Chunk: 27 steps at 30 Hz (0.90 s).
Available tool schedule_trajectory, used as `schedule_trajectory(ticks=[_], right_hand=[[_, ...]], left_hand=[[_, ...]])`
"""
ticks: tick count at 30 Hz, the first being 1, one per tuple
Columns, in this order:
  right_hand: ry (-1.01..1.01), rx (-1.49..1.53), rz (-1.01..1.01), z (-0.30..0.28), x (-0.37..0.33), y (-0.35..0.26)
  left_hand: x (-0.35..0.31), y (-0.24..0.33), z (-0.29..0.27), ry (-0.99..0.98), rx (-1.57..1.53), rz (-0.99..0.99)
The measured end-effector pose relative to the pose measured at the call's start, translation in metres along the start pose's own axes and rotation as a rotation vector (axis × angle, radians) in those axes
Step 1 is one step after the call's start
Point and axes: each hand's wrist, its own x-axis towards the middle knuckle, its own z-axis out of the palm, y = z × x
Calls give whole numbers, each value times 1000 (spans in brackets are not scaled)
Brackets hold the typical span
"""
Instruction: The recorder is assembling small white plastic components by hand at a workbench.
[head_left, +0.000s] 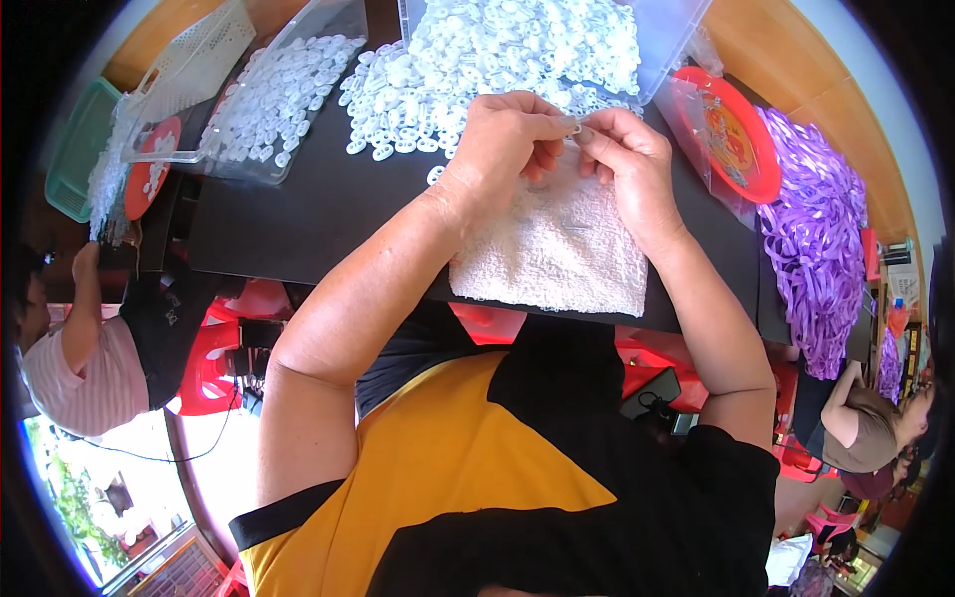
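Two pinches, nearly tip to tip: in the left hand [512,137], thumb and finger look closed on a tiny pale piece [577,128]; in the right hand [635,164], fingertips drawn in beside it, cannot tell whether gripping it too. Looks like fine fitting or checking, held over the far end of the pale cloth [557,254]. Probably calls next for steady tips and a small, careful adjustment. Hard to make out the piece's shape, mostly covered by fingers. Beyond, heaped white oval parts [517,50], cut off at the top edge.
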Motion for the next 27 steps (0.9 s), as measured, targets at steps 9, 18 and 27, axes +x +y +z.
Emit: schedule_trajectory(ticks=[9,18,27], right_hand=[[-38,20,-11,-2,-1,0],[-38,37,-25,-1,-4,0],[-50,-9,-96,-1,-4,1]], left_hand=[[0,-1,0,0,13,17],[-1,2,0,-16,43,11],[5,-2,0,-8,55,-19]])
